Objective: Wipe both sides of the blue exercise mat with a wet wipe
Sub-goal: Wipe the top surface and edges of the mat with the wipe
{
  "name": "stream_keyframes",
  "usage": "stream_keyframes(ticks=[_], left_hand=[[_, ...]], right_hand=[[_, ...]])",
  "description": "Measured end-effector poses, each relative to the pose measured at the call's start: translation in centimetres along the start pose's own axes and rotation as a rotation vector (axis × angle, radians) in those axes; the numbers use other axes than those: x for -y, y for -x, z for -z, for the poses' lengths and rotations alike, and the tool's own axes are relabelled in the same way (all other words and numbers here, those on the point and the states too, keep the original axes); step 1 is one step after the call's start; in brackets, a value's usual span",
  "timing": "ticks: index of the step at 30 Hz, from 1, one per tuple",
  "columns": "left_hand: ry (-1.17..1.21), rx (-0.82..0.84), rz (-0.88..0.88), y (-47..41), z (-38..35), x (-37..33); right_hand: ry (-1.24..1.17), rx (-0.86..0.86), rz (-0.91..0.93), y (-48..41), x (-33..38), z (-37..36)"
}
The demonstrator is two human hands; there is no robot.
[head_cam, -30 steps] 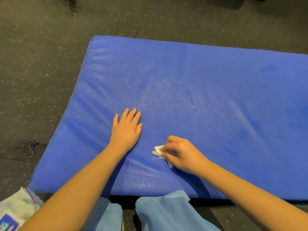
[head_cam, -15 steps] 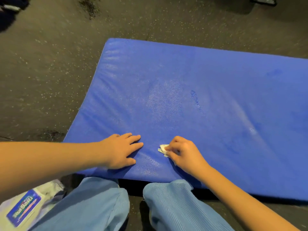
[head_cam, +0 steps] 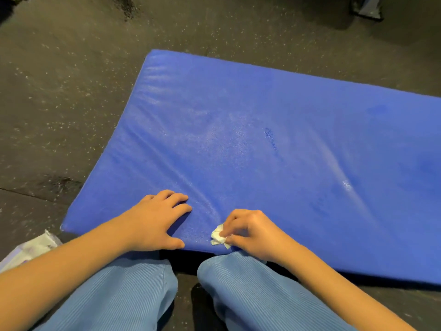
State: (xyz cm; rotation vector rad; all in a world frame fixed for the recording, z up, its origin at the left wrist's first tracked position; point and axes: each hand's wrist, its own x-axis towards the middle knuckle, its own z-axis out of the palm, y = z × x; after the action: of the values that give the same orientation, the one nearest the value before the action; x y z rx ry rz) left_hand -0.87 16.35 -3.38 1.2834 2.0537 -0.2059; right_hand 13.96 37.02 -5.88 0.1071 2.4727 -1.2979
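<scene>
Left hand [head_cam: 155, 223]: bare, with short nails on the fingers.
Left forearm [head_cam: 59, 271]: bare along all its visible length, up to the frame edge.
Right hand [head_cam: 250, 232]: bare.
Right forearm [head_cam: 334, 283]: bare up to the frame edge.
Trousers [head_cam: 124, 299]: light blue, the same cloth on both legs.
Cloth: ribbed, with fine narrow lines that run along each leg.
Cut: wide and loose, rounded over the knees, with soft folds on the right leg [head_cam: 250, 302].

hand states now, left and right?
Left hand: open, flat on the blue mat.
Right hand: fingers pinch the wet wipe at the mat's near edge.
</scene>
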Motion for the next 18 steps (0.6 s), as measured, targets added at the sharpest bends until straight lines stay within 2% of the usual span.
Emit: stream_keyframes(ticks=[2,4,6,9,12,16,18], left_hand=[[0.009,-0.012,0.003,-0.3,0.0,0.0],[0.026,-0.03,0.007,-0.4,-0.2,-0.3],[0.036,-0.048,0.008,-0.4,-0.3,-0.6],[0.043,-0.066,-0.012,-0.8,-0.6,-0.5],[0.008,-0.007,-0.041,-1.1,-0.5,-1.0],[-0.077,0.009,-0.021,-1.2,-0.4,-2.5],[-0.159,-0.003,-0.022,-1.4,-0.5,-3.0]], right_hand=[[0.03,0.006,-0.053,0.8,-1.0,1.3],[0.093,-0.056,-0.096,1.2,-1.8,2.0],[0.134,-0.095,-0.052,0.6,-1.0,1.4],[0.063,-0.015,0.039,-0.9,1.3,-0.2],[0.046,0.021,-0.002,-0.1,0.5,0.5],[0.105,-0.262,-0.182,3.0,-3.7,1.9],[0.142,-0.368,-0.173,3.4,-4.1,1.2]])
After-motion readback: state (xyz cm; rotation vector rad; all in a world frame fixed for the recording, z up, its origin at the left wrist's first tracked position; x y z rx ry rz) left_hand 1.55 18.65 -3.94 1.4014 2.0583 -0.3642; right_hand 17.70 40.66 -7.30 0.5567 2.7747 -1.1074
